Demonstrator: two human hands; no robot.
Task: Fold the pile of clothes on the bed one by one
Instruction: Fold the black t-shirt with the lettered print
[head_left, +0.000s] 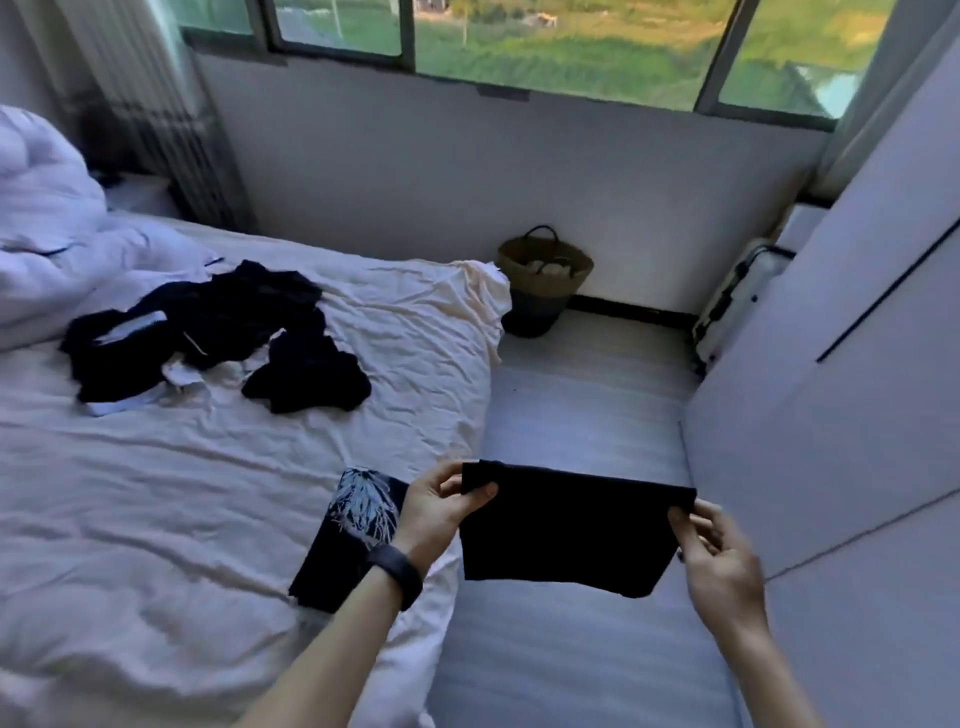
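Observation:
A small black garment (566, 530) hangs flat in the air over the floor beside the bed. My left hand (441, 506) pinches its upper left corner and my right hand (714, 556) pinches its upper right corner. A folded dark garment with a white feathery print (353, 525) lies on the bed's near right edge, partly under my left wrist. Farther back on the white sheet (156, 493) a loose pile of dark clothes with white bits (208, 332) is spread out.
A rumpled white duvet (47, 223) is heaped at the bed's far left. A woven basket (543, 278) stands on the floor by the wall under the window. A white wardrobe (857, 364) lines the right side, with a pale suitcase (732, 306) beside it.

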